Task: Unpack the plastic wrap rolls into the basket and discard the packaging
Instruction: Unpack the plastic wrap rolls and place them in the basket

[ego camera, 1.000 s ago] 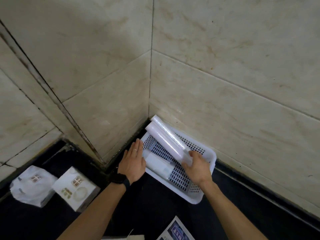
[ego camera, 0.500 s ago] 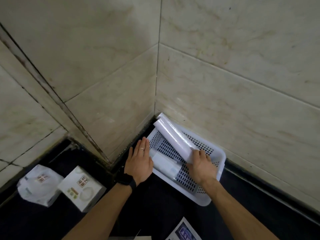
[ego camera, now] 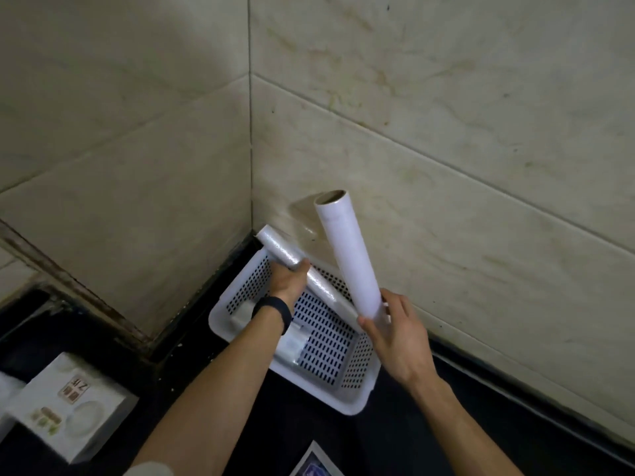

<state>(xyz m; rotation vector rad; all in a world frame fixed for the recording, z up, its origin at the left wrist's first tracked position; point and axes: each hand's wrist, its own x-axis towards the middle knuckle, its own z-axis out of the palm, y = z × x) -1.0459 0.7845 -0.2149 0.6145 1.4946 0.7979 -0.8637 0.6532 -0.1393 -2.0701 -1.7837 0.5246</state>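
A white perforated basket [ego camera: 350,398] sits on the dark counter in the tiled corner. My right hand [ego camera: 395,334] grips the lower end of a white plastic wrap roll [ego camera: 347,252] and holds it raised and tilted, its open cardboard core facing up. My left hand [ego camera: 287,280] reaches over the basket and holds a second roll [ego camera: 281,249], shiny with clear film, which lies slanted across the far rim. A shorter white wrapped item [ego camera: 292,345] lies on the basket floor, partly hidden by my left forearm.
A white carton with printed labels [ego camera: 68,407] stands on the counter at the lower left. The corner of a printed sheet [ego camera: 314,467] shows at the bottom edge. Tiled walls close in behind and to the right of the basket.
My right hand has lifted one roll up out of the basket. My left hand moved from the basket's left rim onto the other roll. The view has shifted closer.
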